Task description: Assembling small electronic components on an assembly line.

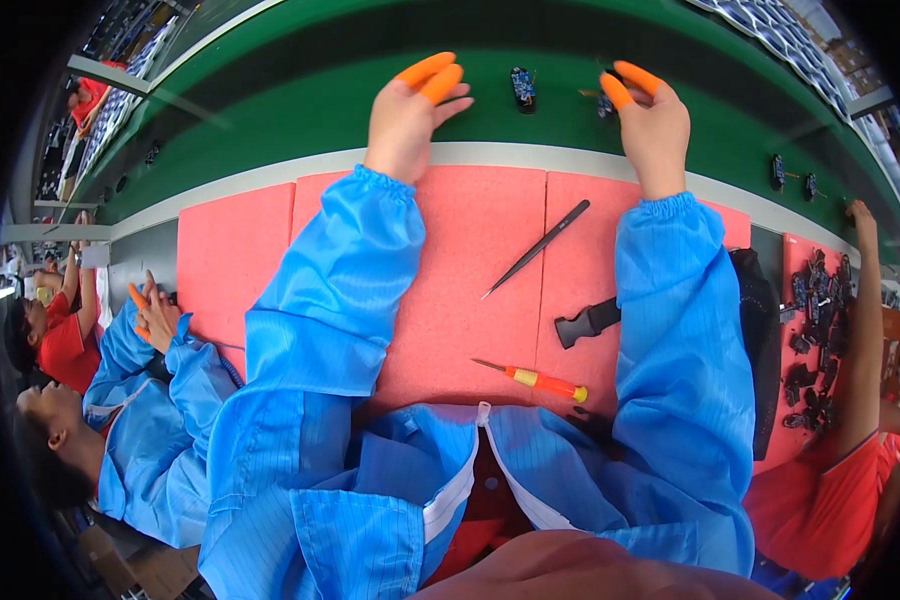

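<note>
My left hand (408, 122) reaches over the green belt with nothing in it. Its fingers are stretched out, two of them in orange finger covers. To its right, a small blue circuit board assembly (523, 90) lies on the belt. My right hand (654, 122), with orange covers on two fingers too, has its fingertips closed at another small circuit board assembly (605, 103). The fingers partly hide that piece, and the thumb is out of sight. Black tweezers (537, 249) and a red-and-yellow screwdriver (535, 381) rest on the pink foam mat (460, 330) below my arms.
More board assemblies (779, 172) sit farther right on the green belt (300, 150). A strap with a black buckle (588, 324) lies beside my right forearm. Many black parts (818, 330) cover a pink mat at right, near a co-worker's arm (867, 330). Another co-worker (155, 420) sits at left.
</note>
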The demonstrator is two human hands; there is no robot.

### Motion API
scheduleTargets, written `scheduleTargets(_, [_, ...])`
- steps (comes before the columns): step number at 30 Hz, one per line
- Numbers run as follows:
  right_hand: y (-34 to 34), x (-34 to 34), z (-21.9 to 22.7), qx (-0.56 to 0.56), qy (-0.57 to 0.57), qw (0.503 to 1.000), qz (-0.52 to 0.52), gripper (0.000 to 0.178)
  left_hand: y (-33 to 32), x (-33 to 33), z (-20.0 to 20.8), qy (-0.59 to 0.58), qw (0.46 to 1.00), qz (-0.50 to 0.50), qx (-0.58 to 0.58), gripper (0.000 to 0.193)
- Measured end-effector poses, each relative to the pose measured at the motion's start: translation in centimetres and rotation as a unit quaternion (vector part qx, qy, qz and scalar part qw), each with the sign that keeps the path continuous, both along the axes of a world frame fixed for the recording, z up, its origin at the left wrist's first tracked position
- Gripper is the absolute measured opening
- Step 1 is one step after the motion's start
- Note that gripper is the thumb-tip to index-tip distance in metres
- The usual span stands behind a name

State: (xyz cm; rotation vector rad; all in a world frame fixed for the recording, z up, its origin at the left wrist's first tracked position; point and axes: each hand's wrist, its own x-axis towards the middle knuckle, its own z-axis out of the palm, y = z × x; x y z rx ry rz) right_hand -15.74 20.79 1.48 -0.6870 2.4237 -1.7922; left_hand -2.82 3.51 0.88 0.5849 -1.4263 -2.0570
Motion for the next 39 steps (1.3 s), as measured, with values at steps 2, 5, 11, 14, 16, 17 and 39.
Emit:
scheduleTargets(2, [0.6,-1.0,-0.7,0.255,0.132,0.951,-0.118,0.028,-0.5,-0.1,-0.2,-0.015,1.0,0.011,0.002,0.028])
scheduleTargets(5, [0.0,-0.7,-1.3,0.196,0.206,0.955,-0.088,0.031,-0.7,0.2,-0.5,-0.048,0.998,0.037,0.008,0.026])
scheduleTargets(11, [-3.4,2.1,-3.8,0.16,0.243,0.956,0.034,0.042,0.8,-0.3,-1.1,-0.089,0.995,-0.001,-0.05,0.023])
scheduleTargets(14, [-3.9,2.4,-3.8,0.232,0.255,0.938,0.037,0.049,1.5,-0.3,-1.1,-0.105,0.991,-0.005,-0.086,0.022])
scheduleTargets(16, [-3.7,2.1,-3.8,0.194,0.214,0.957,0.014,0.055,1.9,-0.2,-0.8,-0.125,0.981,-0.003,-0.148,0.022])
scheduleTargets(17, [-3.5,2.0,-3.7,0.175,0.194,0.965,0.001,0.057,1.9,-0.2,-0.8,-0.121,0.981,-0.004,-0.148,0.022])
scheduleTargets(39, [6.5,7.1,-6.2,0.02,0.134,0.991,-0.024,0.041,5.0,3.6,8.4,0.096,0.834,0.098,-0.534,0.017])
